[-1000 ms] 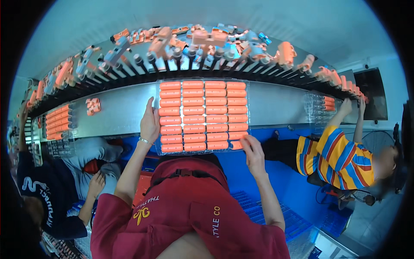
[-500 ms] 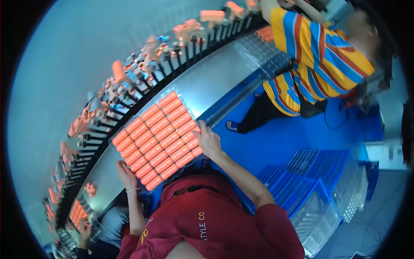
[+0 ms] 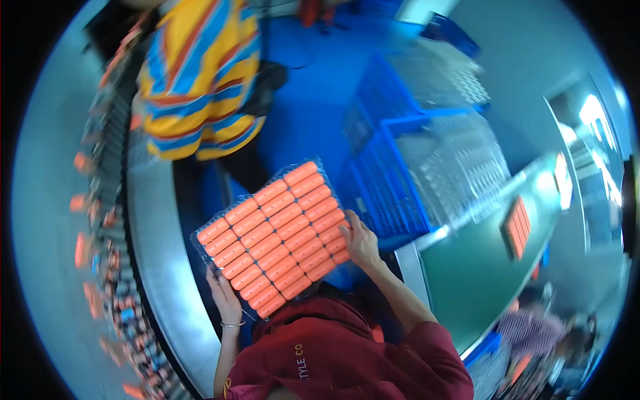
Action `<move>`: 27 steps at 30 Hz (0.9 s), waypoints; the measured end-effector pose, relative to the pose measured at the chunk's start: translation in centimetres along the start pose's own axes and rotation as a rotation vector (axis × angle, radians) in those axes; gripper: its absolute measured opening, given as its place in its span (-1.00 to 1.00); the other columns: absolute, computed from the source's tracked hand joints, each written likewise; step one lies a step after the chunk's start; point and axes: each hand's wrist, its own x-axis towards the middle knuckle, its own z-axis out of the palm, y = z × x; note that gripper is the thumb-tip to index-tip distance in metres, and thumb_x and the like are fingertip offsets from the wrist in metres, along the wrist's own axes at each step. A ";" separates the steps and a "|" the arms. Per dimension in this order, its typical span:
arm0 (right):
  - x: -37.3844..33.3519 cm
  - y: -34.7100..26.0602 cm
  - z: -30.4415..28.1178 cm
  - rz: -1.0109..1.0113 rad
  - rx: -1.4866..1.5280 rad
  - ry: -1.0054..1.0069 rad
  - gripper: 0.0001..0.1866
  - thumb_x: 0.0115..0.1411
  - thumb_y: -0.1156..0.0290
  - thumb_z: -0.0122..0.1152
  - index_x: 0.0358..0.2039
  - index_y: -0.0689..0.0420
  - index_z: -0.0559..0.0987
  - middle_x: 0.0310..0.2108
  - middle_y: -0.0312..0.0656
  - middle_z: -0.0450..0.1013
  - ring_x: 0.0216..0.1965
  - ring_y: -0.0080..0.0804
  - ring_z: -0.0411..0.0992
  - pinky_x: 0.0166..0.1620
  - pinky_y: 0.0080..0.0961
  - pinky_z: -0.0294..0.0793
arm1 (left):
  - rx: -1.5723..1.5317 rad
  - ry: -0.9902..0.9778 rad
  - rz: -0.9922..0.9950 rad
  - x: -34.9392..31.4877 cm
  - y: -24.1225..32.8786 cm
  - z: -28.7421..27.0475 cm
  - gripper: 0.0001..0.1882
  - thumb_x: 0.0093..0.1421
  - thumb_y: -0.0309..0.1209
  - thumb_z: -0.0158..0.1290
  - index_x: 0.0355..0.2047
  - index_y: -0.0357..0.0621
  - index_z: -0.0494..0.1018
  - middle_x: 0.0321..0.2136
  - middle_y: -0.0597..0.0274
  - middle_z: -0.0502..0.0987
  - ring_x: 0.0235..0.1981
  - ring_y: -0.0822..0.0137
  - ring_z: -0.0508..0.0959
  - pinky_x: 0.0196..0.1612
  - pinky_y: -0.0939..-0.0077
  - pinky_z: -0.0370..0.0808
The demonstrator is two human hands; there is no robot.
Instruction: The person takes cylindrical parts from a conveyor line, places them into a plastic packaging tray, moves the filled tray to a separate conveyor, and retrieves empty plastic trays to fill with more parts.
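Held between my two hands is a clear plastic tray (image 3: 198,238) filled with rows of orange cylindrical pieces (image 3: 280,230). My left hand (image 3: 225,298) grips its near left edge, the fingers partly hidden beneath it. On the right edge, my right hand (image 3: 361,241) is closed with the thumb over the rim by the orange pieces. The tray is in front of my waist, tilted in the view, clear of the metal bench.
A metal bench (image 3: 157,200) with a rack of orange-tipped parts (image 3: 113,267) curves along the left. A co-worker in a striped shirt (image 3: 200,80) stands ahead. Blue crates (image 3: 405,180) hold stacked clear trays (image 3: 453,157). On the right, a green table (image 3: 467,267) bears another orange-filled tray (image 3: 517,228).
I have turned to the right with the tray, away from the bench. The crates have come nearer the middle and the green table has come into view. Both hands keep their hold.
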 end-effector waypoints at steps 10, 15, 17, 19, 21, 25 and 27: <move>-22.8 12.2 -28.0 0.696 -0.144 0.293 -0.55 0.43 0.15 -0.05 0.14 0.22 0.46 -0.13 0.23 0.55 -0.04 0.14 0.55 -0.02 -0.12 0.52 | -0.383 -1.297 -0.153 -7.6 9.4 21.6 -0.47 0.30 -0.39 -0.04 0.22 -0.31 0.11 0.13 -0.02 0.29 0.21 0.17 0.28 0.32 0.25 0.19; -34.2 20.3 -38.7 0.812 -0.362 0.213 -0.50 0.46 0.06 -0.25 0.04 0.16 0.54 -0.12 0.15 0.55 -0.06 0.19 0.49 -0.01 -0.06 0.47 | -0.472 -1.631 -0.502 -22.4 13.1 30.3 -0.33 0.18 -0.50 0.10 0.21 -0.26 0.01 0.05 0.03 0.33 0.09 0.24 0.38 0.13 0.30 0.41; -35.1 24.5 -40.1 0.905 -0.391 0.125 -0.44 0.47 0.02 -0.28 0.06 0.21 0.52 -0.01 0.13 0.52 0.08 0.13 0.44 0.13 -0.17 0.42 | -0.379 -1.659 -0.470 -26.8 10.1 34.7 -0.31 0.14 -0.46 0.15 0.18 -0.34 0.03 0.08 -0.08 0.33 0.11 0.15 0.40 0.16 0.30 0.41; -35.6 29.0 -40.7 0.892 -0.419 0.131 -0.45 0.46 -0.01 -0.29 0.04 0.11 0.56 -0.03 0.06 0.54 0.05 0.10 0.46 0.11 -0.13 0.43 | -0.233 -1.626 -0.371 -29.3 10.0 37.9 -0.25 0.10 -0.38 0.20 0.15 -0.43 0.02 0.08 -0.16 0.34 0.09 0.06 0.43 0.16 0.28 0.41; -35.4 33.5 -40.9 0.932 -0.410 0.111 -0.44 0.45 -0.01 -0.28 0.06 0.12 0.55 0.02 0.04 0.53 0.09 0.07 0.44 0.13 -0.17 0.42 | -0.158 -1.674 -0.415 -30.8 8.6 41.1 -0.24 0.10 -0.33 0.21 0.12 -0.45 0.01 0.07 -0.20 0.35 0.08 0.02 0.45 0.16 0.25 0.41; -35.3 39.8 -42.2 0.951 -0.441 0.285 -0.43 0.46 -0.01 -0.28 0.07 0.16 0.55 0.04 0.02 0.52 0.09 0.03 0.44 0.14 -0.18 0.41 | -0.051 -1.652 -0.381 -33.5 9.4 44.7 -0.29 0.18 -0.21 0.18 0.06 -0.47 0.05 -0.06 -0.19 0.43 -0.07 0.06 0.55 0.00 0.26 0.51; -34.4 42.2 -42.9 0.987 -0.476 0.294 -0.45 0.46 0.00 -0.27 0.06 0.13 0.55 0.00 0.02 0.53 0.07 0.01 0.45 0.11 -0.15 0.42 | 0.076 -1.746 -0.502 -34.5 11.1 46.7 -0.40 0.29 -0.32 0.13 0.11 -0.39 0.06 -0.05 0.06 0.49 -0.09 0.29 0.59 -0.07 0.33 0.60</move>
